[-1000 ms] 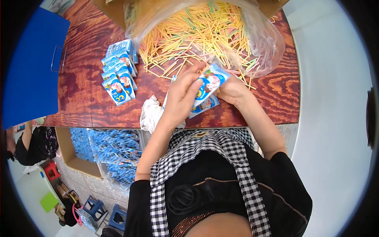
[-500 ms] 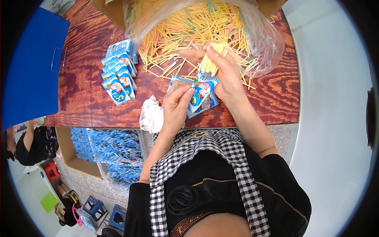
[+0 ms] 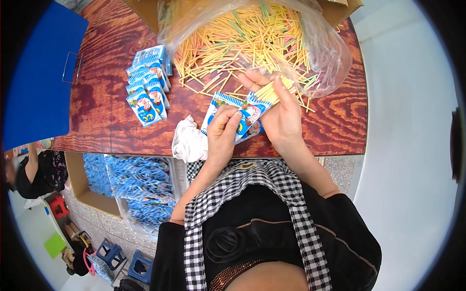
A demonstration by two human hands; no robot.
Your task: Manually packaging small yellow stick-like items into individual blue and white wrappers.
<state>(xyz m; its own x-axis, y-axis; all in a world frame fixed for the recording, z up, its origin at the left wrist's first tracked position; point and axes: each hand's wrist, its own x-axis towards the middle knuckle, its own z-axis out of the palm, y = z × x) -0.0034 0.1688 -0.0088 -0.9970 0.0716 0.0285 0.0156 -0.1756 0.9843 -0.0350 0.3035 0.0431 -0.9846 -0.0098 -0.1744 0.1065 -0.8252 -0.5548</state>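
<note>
Plainly, in the head view, the left hand (image 3: 222, 133) pinches the lower end of a packet (image 3: 250, 115) between thumb and fingers, above the near side of the table (image 3: 330, 131). The right hand (image 3: 284, 119) is half curled, its thumb laid over a bundle of sticks (image 3: 275, 90) whose lower ends meet the packet's upper end; whether any are inside cannot be told.

The sticks should be light, stiff and easily snapped, apt to slide on one another, so a gentle grip around the middle suits them. The packet seems soft and slippery, best pinched at its edge.

The sticks look thin, straight and pale yellow; the packet is blue and white, with a striped end and a coloured picture.
</note>
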